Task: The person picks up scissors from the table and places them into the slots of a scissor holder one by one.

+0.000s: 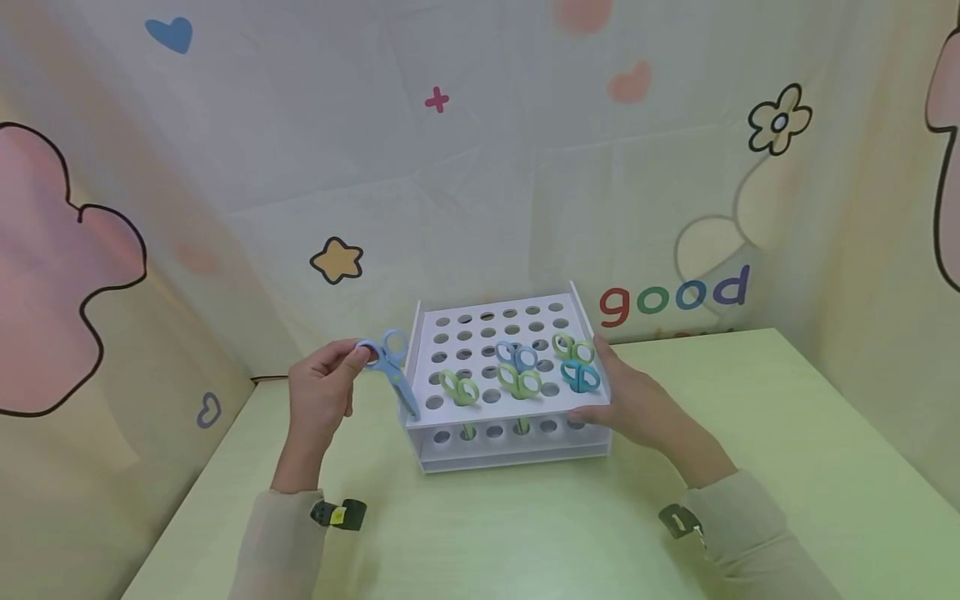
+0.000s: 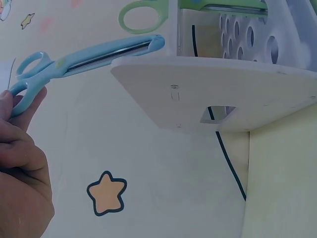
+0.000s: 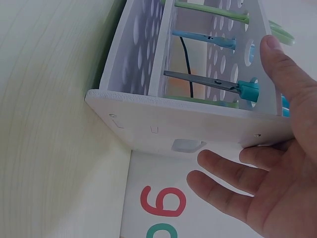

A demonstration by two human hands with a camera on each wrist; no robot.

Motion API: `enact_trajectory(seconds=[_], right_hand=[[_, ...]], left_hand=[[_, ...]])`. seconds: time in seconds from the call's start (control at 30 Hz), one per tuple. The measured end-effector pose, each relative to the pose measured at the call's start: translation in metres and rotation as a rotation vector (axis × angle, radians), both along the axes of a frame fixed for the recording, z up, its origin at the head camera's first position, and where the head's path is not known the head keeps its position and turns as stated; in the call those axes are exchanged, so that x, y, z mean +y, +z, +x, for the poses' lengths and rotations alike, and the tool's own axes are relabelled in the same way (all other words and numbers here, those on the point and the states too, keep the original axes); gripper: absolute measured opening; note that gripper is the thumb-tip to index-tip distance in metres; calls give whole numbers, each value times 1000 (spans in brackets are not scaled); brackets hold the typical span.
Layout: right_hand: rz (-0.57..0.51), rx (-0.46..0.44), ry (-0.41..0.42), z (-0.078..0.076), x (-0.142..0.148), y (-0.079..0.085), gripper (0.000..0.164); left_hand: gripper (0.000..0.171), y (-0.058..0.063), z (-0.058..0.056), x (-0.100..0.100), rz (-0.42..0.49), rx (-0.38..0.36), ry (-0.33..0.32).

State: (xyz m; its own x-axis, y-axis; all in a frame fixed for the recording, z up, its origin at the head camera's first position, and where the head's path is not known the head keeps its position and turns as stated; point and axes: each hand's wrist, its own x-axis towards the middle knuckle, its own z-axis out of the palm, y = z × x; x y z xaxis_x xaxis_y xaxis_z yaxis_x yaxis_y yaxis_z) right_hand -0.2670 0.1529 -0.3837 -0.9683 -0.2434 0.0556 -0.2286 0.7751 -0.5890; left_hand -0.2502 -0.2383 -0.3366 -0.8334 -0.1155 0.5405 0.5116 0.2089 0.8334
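In the head view, my left hand (image 1: 322, 383) pinches one finger loop of light blue scissors (image 1: 392, 367). Their closed blades slant down toward the front left corner of a white rack (image 1: 487, 416) with rows of round holes; whether the tip touches it I cannot tell. At the rack's right side, my right hand (image 1: 637, 404) holds the edge, thumb at the front and some fingers hidden behind the panel. Upright in holes stand three green scissors (image 1: 519, 381), blue scissors (image 1: 517, 356) and teal scissors (image 1: 581, 377). The right wrist view shows the teal blades (image 3: 200, 79) hanging below the top plate.
The rack stands on a pale green table (image 1: 487, 533), near the patterned curtain (image 1: 480, 208) at the back. A dark cord (image 1: 268, 378) lies by the table's back left edge. Bands with dark devices (image 1: 339, 513) sit at both sleeve cuffs.
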Motion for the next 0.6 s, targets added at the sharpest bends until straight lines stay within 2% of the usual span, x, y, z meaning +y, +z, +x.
enact_trajectory(seconds=[0.23,0.43,0.6], right_hand=[[-5,-10,-1,1,0,2,126],[-6,-19,-1,3,0,4,125],[-5,-20,-1,3,0,4,125]], left_hand=[[21,10,-13,4,-35,8,10],[23,17,-26,13,-10,23,13],[25,19,-34,21,-4,-1,14]])
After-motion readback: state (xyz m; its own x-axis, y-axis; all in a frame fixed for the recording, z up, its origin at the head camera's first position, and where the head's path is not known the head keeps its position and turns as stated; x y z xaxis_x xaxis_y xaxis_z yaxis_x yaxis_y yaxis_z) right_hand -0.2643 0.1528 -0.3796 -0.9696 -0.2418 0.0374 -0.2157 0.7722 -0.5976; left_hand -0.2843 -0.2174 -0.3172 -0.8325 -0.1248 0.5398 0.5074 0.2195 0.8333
